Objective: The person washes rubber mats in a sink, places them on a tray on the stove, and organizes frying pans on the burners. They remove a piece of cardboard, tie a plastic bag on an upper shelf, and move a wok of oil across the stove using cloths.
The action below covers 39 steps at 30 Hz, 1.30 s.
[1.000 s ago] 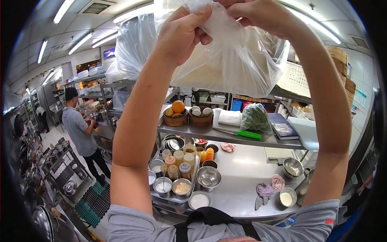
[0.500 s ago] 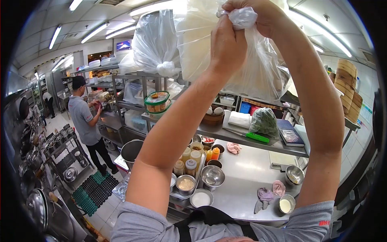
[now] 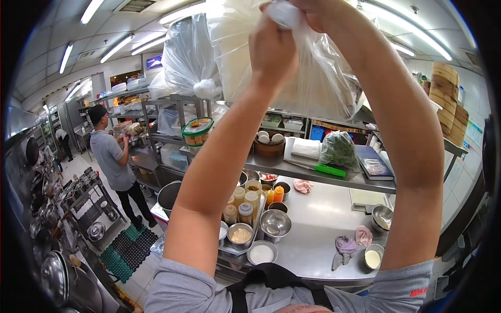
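Note:
Both my arms are raised toward a large clear plastic bag (image 3: 318, 88) with pale contents, up on the top shelf level. My left hand (image 3: 273, 51) is closed on the bag's gathered neck, its fingers partly hidden. On the other side of the twisted plastic, my right hand (image 3: 317, 11) grips the same neck near the top edge of the view, slightly blurred. A second tied plastic bag (image 3: 192, 57) stands to the left, its knot facing me.
Below is a steel shelf with a leafy-green bag (image 3: 338, 148), a green-handled knife (image 3: 329, 170) and a book (image 3: 373, 163). The steel counter (image 3: 308, 224) bears squeeze bottles (image 3: 246, 213), bowls and cloths (image 3: 344, 248). A co-worker (image 3: 114, 156) stands left; bamboo steamers (image 3: 446, 104) are stacked right.
My hands and the bag's neck have shifted up and left in view, as the whole scene has shifted a little. Both hands keep hold of the plastic. The co-worker's hands have moved slightly.

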### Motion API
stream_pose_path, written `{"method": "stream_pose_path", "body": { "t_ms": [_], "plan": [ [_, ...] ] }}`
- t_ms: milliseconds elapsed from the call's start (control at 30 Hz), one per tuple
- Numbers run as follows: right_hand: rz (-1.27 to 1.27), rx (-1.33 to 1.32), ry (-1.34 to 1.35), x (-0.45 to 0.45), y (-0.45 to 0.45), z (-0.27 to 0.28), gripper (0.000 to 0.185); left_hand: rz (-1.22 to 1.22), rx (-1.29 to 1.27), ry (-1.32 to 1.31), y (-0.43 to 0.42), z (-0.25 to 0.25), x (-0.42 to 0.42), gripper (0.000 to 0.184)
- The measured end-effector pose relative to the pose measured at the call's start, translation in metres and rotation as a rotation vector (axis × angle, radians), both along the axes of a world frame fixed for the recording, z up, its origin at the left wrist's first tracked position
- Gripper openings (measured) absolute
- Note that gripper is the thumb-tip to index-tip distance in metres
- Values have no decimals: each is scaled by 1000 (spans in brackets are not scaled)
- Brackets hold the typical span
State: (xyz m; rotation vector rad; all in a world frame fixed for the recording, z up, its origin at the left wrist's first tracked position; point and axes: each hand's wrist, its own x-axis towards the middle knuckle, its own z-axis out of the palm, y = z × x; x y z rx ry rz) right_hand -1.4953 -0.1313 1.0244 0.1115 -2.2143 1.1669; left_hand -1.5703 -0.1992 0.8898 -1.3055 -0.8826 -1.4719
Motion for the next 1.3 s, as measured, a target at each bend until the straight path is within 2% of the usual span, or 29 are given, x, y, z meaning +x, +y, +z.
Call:
{"method": "stream_pose_path", "body": {
  "t_ms": [67, 100, 200, 233, 267, 300, 333, 400, 433, 467, 533, 567, 600, 667, 700, 733, 800, 867, 900, 1033, 1067, 1100, 1133, 1167, 1200, 1233, 1267, 1300],
  "plan": [
    [113, -314, 74, 12, -16, -10, 30, -970, -36, -165, 5, 10, -12, 27],
    [49, -342, 178, 10, -13, -11, 31, -961, -32, -166, 3, 15, -14, 27],
    [218, -351, 222, 13, -7, -17, 32, -1041, -260, -655, -3, 31, -15, 24],
    [219, -349, 220, 17, -9, -22, 32, -1041, -257, -656, -7, 34, -14, 24],
    [338, -257, 166, 24, -7, -29, 34, -877, -363, -555, -13, 38, -16, 24],
    [453, -163, 114, 34, -11, -34, 37, -713, -466, -449, -19, 42, -17, 32],
    [450, -161, 118, 44, -12, -31, 37, -715, -467, -444, -21, 49, -21, 32],
    [107, 649, 99, 67, -15, -25, 42, -564, -699, -295, -25, 59, -31, 34],
    [-186, 815, 84, 80, -24, -22, 37, -532, -702, -260, -29, 62, -33, 33],
    [-192, 809, 88, 97, -32, -22, 37, -532, -710, -255, -33, 64, -35, 33],
    [-407, 818, 139, 121, -50, -31, 36, -446, -708, -100, -42, 66, -43, 32],
    [-444, 807, 132, 118, -45, -24, 37, -402, -641, -117, -45, 67, -49, 31],
    [-378, 773, 115, 122, -45, -23, 34, -406, -647, -118, -48, 68, -54, 31],
    [-339, 812, 154, 131, -54, -29, 37, -505, -718, -154, -51, 78, -63, 29],
    [-343, 808, 150, 128, -53, -31, 37, -650, -783, -236, -50, 80, -62, 26],
    [-252, 741, 176, 124, -51, -32, 41, -655, -788, -236, -46, 80, -59, 26],
    [-170, 670, 203, 111, -41, -33, 45, -1018, -857, -461, -38, 84, -46, 25],
    [-212, 658, 262, 96, -30, -33, 55, -951, -915, -362, -39, 82, -52, 26],
    [-333, 758, 300, 111, -46, -48, 61, -878, -963, -266, -41, 80, -52, 27],
    [-488, 728, 272, 99, -45, -51, 67, -780, -856, -317, -47, 59, -39, 30],
    [-485, 726, 272, 91, -34, -49, 67, -597, -704, -332, -47, 48, -28, 32],
    [-329, 674, 268, 78, -16, -42, 69, -411, -552, -344, -45, 42, -18, 33],
    [-173, 620, 263, 70, -4, -37, 70, -405, -552, -348, -27, 36, -24, 33],
    [-166, 618, 262, 69, -2, -35, 70, -181, -180, -217, 2, 27, -38, 35],
    [-225, 831, 302, 68, -1, -33, 72, 46, 188, -81, 19, 21, -45, 37],
    [-284, 1044, 342, 69, -9, -34, 73, 53, 187, -85, 13, 20, -31, 37],
    [-276, 1044, 339, 65, -16, -38, 73, -349, 55, -301, 7, 22, -17, 35],
    [29, 504, 354, 63, -37, -48, 73, -752, -77, -510, -4, 25, 0, 34]
  ]
}}
